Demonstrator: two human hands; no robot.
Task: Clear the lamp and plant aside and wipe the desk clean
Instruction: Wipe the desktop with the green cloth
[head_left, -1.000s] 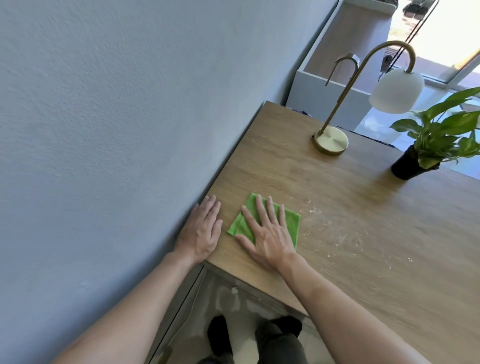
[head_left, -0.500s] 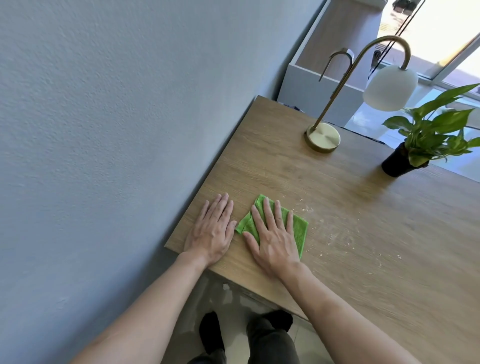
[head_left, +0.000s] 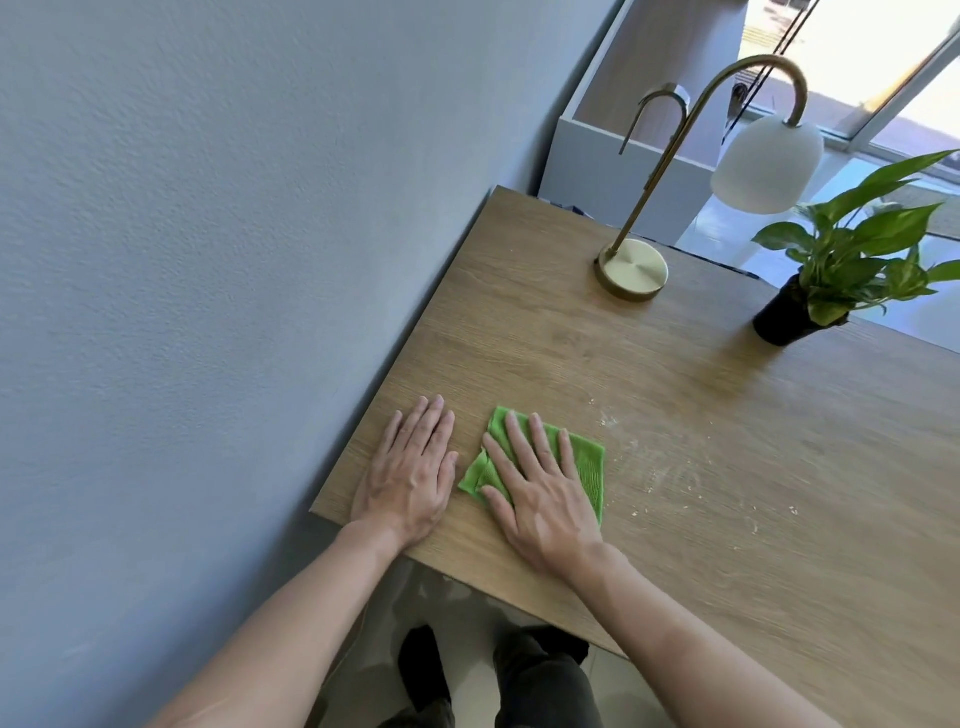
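A folded green cloth (head_left: 587, 462) lies on the wooden desk (head_left: 571, 338) near its front left corner. My right hand (head_left: 535, 488) presses flat on the cloth, fingers spread. Just left of it, my left hand (head_left: 410, 467) rests flat on the bare desk, holding nothing. A brass lamp (head_left: 632, 269) with a white shade (head_left: 766, 163) stands at the desk's far edge. To the lamp's right sits a leafy plant (head_left: 857, 249) in a black pot (head_left: 784, 319). Pale crumbs (head_left: 670, 478) are scattered right of the cloth.
A grey wall (head_left: 208, 260) runs along the desk's left side. Beyond the far edge stand a white cabinet (head_left: 613, 171) and a bright window. My legs and dark shoes show below the front edge.
My left hand has slid a little away from the wall edge onto the desk. My right hand with the cloth has shifted slightly right. The view has moved too.
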